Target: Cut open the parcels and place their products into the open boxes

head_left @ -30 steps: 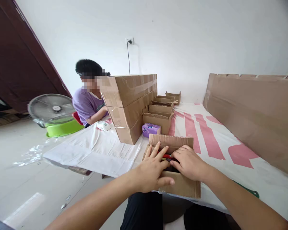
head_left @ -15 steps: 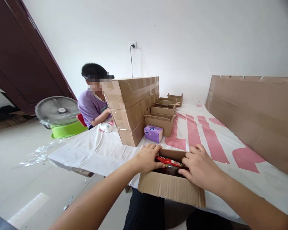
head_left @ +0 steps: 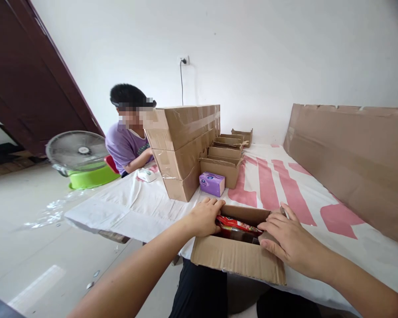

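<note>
An open cardboard box (head_left: 240, 260) sits at the table's near edge, its front flap folded out towards me. Inside it lie a red printed packet (head_left: 239, 224) and dark contents that I cannot make out. My left hand (head_left: 205, 217) grips the box's left side, fingers over the rim. At the right end, my right hand (head_left: 287, 236) holds the short side flap, with the thumb on its near part and the fingers across its top. Just beyond the box stands a purple tissue pack (head_left: 211, 184).
Taped cardboard boxes (head_left: 182, 154) are stacked at centre-left, with a row of open boxes (head_left: 220, 170) beside them. A large cardboard sheet (head_left: 348, 163) stands along the right. Across the table sits a person (head_left: 128, 143), near a fan (head_left: 76, 151) and a green basin (head_left: 93, 179).
My right hand has moved outward to the right, from over the opening to the side flap. More of the contents show. My left hand stays on the left side, its thumb drawn back.
</note>
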The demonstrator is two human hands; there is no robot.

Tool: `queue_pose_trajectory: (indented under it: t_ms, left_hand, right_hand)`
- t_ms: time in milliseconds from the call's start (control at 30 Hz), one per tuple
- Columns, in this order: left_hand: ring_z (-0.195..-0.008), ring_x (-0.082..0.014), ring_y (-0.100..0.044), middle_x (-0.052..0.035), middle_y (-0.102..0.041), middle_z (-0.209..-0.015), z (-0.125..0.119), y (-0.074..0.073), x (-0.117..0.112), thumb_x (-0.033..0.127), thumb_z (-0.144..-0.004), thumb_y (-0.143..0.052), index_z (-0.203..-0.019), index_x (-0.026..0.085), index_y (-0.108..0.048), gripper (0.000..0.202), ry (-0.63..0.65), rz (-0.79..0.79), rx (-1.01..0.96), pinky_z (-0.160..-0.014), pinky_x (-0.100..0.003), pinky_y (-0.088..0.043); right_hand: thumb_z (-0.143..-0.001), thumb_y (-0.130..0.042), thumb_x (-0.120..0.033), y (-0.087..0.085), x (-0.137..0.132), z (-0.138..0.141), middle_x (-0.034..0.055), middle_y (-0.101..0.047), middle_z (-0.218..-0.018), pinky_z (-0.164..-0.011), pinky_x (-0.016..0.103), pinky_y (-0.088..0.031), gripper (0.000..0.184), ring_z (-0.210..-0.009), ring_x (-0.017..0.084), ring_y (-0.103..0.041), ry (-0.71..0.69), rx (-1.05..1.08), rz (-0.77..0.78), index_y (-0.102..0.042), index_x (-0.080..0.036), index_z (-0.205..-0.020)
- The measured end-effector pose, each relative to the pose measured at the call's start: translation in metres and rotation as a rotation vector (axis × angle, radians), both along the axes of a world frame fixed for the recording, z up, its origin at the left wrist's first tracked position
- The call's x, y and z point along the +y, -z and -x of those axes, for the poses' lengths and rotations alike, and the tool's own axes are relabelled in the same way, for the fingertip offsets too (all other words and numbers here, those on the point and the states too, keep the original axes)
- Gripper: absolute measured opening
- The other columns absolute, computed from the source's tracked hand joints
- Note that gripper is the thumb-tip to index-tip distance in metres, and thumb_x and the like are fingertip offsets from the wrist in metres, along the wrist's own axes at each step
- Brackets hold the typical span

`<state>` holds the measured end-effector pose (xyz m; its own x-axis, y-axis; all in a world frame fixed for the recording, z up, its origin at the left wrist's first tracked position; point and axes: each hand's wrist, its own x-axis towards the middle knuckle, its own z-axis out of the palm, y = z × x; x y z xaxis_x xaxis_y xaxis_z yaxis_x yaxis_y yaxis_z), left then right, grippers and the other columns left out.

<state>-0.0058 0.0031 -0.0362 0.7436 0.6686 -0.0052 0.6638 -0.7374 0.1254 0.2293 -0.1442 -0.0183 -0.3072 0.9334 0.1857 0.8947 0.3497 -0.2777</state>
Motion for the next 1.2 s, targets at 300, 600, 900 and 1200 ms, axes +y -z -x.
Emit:
queue_pose_trajectory:
  t_ms: [300,600,900,1200]
  left_hand:
    - [-0.110,-0.0330,-0.055,-0.0142,-0.062,-0.121,0.001,0.001,0.000,0.020,-0.063,-0.061,-0.131,0.013,-0.050,0.069,0.014,-0.016,0.008,-0.097,-0.044,-0.048]
    - [-0.112,-0.0324,-0.056,-0.0137,-0.062,-0.124,0.001,0.002,0.001,0.009,-0.061,-0.057,-0.129,0.016,-0.052,0.068,0.028,-0.015,-0.008,-0.099,-0.044,-0.047]
    - [-0.123,-0.0248,-0.055,-0.0098,-0.059,-0.133,0.020,-0.010,0.004,0.001,-0.063,-0.048,-0.131,0.019,-0.050,0.071,-0.020,0.072,-0.283,-0.107,-0.037,-0.043]
    - [-0.092,-0.0239,-0.067,-0.0060,-0.070,-0.102,0.053,-0.023,0.013,0.028,-0.079,-0.055,-0.094,0.021,-0.058,0.017,-0.223,0.091,-0.372,-0.087,-0.041,-0.053]
  right_hand:
    - [-0.093,-0.050,-0.039,-0.004,0.002,-0.020,0.0021,-0.065,-0.082,-0.081,0.042,-0.048,0.022,-0.083,0.022,-0.060,0.149,0.162,0.009,-0.059,-0.024,-0.079]
    - [-0.092,-0.040,-0.028,0.012,0.000,-0.006,0.0162,-0.044,-0.149,-0.111,0.055,-0.037,0.044,-0.139,0.032,-0.039,0.197,-0.014,-0.033,-0.054,-0.016,-0.133]
    - [-0.096,-0.036,-0.054,0.022,0.028,0.017,0.0175,-0.029,-0.158,-0.117,0.057,-0.024,0.057,-0.146,0.036,-0.023,0.186,-0.020,0.148,-0.056,-0.017,-0.135]
    - [-0.096,-0.035,-0.057,0.023,0.027,0.015,0.0200,-0.026,-0.159,-0.117,0.057,-0.023,0.062,-0.147,0.037,-0.021,0.182,-0.012,0.169,-0.061,-0.012,-0.130]
